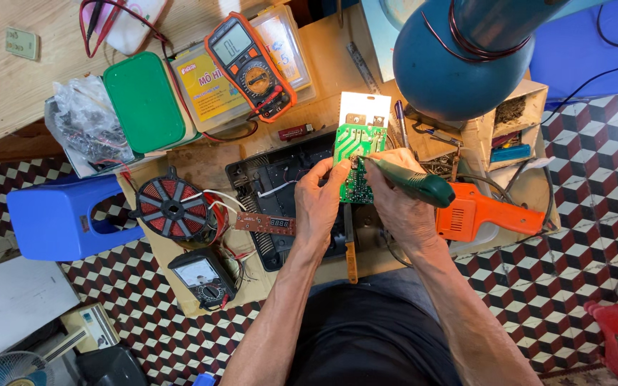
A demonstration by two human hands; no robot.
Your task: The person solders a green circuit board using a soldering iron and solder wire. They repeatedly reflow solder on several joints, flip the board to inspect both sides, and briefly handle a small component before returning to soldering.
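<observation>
Cluttered workbench [202,161]: left hand [320,200] pinches a green circuit board [355,161]; right hand [395,204] grips a green-handled tool [413,182] against it

fan [5,370] cut off, iron tip hidden

**Board up, iron on it**

My left hand [317,202] pinches the green circuit board [356,161] upright over the open black casing [280,179]. My right hand [400,204] grips the green-handled soldering iron [409,182], tip against the board. An orange soldering gun [484,212] lies just beside my right wrist, a copper coil [173,207] off to the left.
</observation>
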